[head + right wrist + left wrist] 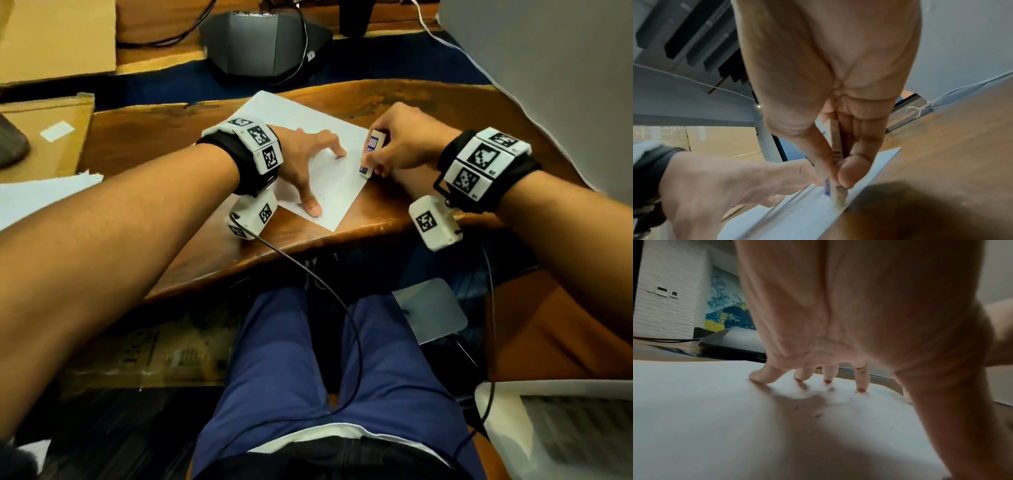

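A: Nearest entry, middle of the frame?
B: One paper sheet [330,195], flat on the wooden counter [411,99]. Left grip [301,161] on it: fingers apart and straight, tips pressing the sheet.
A: Next?
B: Right grip [404,144], right of centre, clamped on an eraser [374,149]. White, blue sleeve, stood on end, touching the sheet's right edge.
A: Further back?
B: Grey desk unit [267,41], top centre. Cardboard [58,34], upper left.
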A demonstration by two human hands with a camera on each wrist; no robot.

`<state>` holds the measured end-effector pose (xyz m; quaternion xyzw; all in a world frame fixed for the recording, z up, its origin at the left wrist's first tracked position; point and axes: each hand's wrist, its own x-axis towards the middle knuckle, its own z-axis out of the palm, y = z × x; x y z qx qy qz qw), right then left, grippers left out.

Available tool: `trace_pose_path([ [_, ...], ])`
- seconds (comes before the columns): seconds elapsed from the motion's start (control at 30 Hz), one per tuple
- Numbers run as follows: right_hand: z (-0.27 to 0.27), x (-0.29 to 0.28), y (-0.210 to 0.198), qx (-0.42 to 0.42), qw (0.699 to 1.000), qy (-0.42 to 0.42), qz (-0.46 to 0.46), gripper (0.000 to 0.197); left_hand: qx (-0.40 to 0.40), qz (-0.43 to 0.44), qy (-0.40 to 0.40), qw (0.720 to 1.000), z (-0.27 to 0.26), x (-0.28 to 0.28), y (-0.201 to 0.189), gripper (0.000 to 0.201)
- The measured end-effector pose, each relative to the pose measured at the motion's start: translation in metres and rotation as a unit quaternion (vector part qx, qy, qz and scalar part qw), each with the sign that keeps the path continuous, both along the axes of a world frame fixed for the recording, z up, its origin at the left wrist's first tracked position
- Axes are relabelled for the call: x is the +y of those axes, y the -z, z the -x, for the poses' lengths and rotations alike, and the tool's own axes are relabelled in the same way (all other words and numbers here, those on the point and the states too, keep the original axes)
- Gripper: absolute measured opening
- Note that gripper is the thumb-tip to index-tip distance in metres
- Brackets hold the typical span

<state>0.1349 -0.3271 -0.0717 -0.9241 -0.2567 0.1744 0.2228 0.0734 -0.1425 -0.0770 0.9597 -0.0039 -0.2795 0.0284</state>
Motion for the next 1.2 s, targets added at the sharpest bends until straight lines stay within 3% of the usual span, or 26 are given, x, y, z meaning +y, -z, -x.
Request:
trace_pose_path([
  [0.2, 0.006, 0.011, 0.005, -0.053, 0.998, 0.026, -0.017, 0.033, 0.000, -0.008, 0.021, 1.000, 0.002, -0.001, 0.001, 0.127],
  [0.37, 0.039, 0.016, 0.015, -0.024, 0.996, -0.085, -0.028, 0.025, 0.029, -0.020, 0.017, 0.999, -0.002, -0.002, 0.000, 0.140],
  [0.47, 0.009, 0.008, 0.006, -0.028, 0.998, 0.022, -0.042, 0.025, 0.030, -0.022, 0.025, 0.999, -0.003, -0.004, 0.001, 0.137],
  [0.53, 0.004, 0.006, 0.007, -0.059, 0.996, 0.040, -0.047, 0.022, 0.025, -0.030, 0.027, 0.999, -0.003, -0.006, 0.000, 0.137],
  [0.67, 0.044, 0.015, 0.016, -0.075, 0.990, -0.112, -0.026, 0.024, 0.021, -0.050, 0.026, 0.998, -0.005, -0.008, -0.002, 0.146],
  [0.83, 0.003, 0.007, 0.006, -0.066, 0.997, 0.031, -0.024, 0.026, 0.026, -0.057, 0.030, 0.998, -0.004, -0.012, -0.003, 0.141],
  [0.97, 0.043, 0.021, 0.016, -0.065, 0.992, -0.106, -0.016, 0.023, 0.009, -0.067, 0.035, 0.997, -0.004, -0.009, -0.002, 0.140],
  [1.0, 0.042, 0.021, 0.015, -0.056, 0.993, -0.102, -0.012, 0.022, 0.011, -0.067, 0.037, 0.997, -0.004, -0.009, -0.001, 0.141],
  [1.13, 0.005, 0.016, 0.007, -0.061, 0.996, 0.056, -0.028, 0.025, 0.022, -0.053, 0.029, 0.998, -0.004, -0.010, 0.001, 0.141],
  [1.2, 0.017, 0.021, 0.011, -0.076, 0.997, 0.016, -0.029, 0.021, 0.016, -0.068, 0.038, 0.997, -0.003, -0.009, 0.000, 0.142],
])
